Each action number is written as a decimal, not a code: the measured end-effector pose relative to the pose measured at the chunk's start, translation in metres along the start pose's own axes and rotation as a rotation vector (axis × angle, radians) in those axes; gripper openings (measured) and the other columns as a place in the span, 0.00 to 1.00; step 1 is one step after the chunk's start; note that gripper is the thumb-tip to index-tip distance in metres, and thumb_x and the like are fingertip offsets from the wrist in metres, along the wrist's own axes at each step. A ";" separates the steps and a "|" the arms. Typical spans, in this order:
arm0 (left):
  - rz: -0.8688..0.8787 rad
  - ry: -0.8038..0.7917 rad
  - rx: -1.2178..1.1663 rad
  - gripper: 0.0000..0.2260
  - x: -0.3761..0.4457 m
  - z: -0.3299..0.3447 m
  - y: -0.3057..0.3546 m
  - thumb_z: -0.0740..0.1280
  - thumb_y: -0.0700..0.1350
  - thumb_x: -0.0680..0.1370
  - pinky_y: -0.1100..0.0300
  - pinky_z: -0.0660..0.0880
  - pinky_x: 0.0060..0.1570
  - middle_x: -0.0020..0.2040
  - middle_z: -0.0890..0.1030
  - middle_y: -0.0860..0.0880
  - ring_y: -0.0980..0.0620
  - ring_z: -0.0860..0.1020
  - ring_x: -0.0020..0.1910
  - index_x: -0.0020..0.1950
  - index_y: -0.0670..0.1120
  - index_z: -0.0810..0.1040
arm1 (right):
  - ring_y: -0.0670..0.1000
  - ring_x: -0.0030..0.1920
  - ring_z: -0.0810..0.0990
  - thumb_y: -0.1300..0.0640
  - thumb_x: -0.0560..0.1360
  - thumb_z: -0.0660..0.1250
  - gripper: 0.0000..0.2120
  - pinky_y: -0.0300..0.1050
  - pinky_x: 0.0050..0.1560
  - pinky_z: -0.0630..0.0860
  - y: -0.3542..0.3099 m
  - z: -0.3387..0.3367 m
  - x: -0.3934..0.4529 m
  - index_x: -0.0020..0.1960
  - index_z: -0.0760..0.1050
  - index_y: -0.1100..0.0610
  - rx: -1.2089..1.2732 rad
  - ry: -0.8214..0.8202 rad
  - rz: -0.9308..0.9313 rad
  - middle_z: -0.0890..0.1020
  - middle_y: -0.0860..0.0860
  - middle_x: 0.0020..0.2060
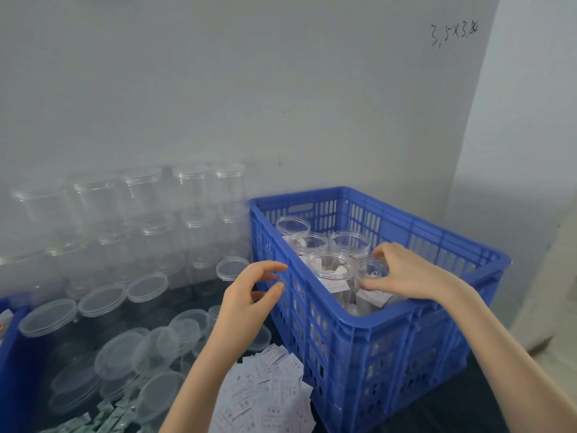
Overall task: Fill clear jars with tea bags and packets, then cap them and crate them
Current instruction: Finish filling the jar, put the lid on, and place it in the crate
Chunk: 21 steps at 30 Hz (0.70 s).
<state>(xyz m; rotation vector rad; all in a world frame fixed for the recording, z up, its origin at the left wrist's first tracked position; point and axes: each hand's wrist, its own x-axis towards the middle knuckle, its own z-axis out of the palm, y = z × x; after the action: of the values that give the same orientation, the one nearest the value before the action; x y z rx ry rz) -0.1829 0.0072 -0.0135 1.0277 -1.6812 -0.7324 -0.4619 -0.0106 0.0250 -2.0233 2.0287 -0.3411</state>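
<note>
With the right hand [402,273] gripping the jar [370,276], lower it upright into the crate [359,323]; left hand [249,295] hovers empty, fingers loose.

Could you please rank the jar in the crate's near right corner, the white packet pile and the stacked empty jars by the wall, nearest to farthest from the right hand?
1. Near-right jar, under the right hand.
2. White packet pile, lower left, outside the crate.
3. Stacked empty jars, far left by the wall.
</note>
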 end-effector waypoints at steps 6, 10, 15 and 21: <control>-0.013 0.007 -0.013 0.14 -0.003 -0.001 -0.003 0.66 0.39 0.78 0.72 0.73 0.47 0.52 0.79 0.60 0.65 0.75 0.54 0.53 0.59 0.78 | 0.47 0.60 0.71 0.34 0.69 0.73 0.40 0.45 0.54 0.69 0.001 -0.006 -0.002 0.70 0.61 0.52 -0.086 -0.194 0.042 0.68 0.44 0.65; -0.014 0.013 0.004 0.14 -0.003 -0.003 -0.002 0.66 0.38 0.78 0.73 0.73 0.47 0.53 0.79 0.59 0.66 0.75 0.54 0.53 0.59 0.78 | 0.48 0.69 0.67 0.32 0.67 0.73 0.47 0.44 0.60 0.66 -0.001 -0.011 -0.003 0.76 0.56 0.50 -0.100 -0.266 0.038 0.64 0.44 0.73; -0.028 0.006 0.005 0.14 -0.007 -0.007 -0.003 0.66 0.39 0.78 0.71 0.74 0.48 0.53 0.80 0.59 0.63 0.76 0.54 0.53 0.59 0.78 | 0.49 0.71 0.68 0.25 0.64 0.68 0.50 0.48 0.66 0.67 -0.002 -0.013 -0.005 0.78 0.54 0.46 -0.138 -0.330 0.061 0.65 0.45 0.75; -0.071 0.019 0.005 0.13 -0.016 -0.016 -0.009 0.66 0.39 0.78 0.71 0.74 0.47 0.52 0.81 0.57 0.63 0.77 0.53 0.53 0.58 0.79 | 0.49 0.75 0.65 0.19 0.57 0.56 0.56 0.50 0.73 0.63 -0.003 -0.018 -0.008 0.79 0.55 0.46 -0.058 -0.342 0.050 0.65 0.46 0.77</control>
<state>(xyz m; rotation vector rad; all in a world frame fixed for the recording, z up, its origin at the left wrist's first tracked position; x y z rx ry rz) -0.1630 0.0177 -0.0227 1.0993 -1.6379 -0.7618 -0.4647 -0.0032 0.0428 -1.9035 1.8891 0.0719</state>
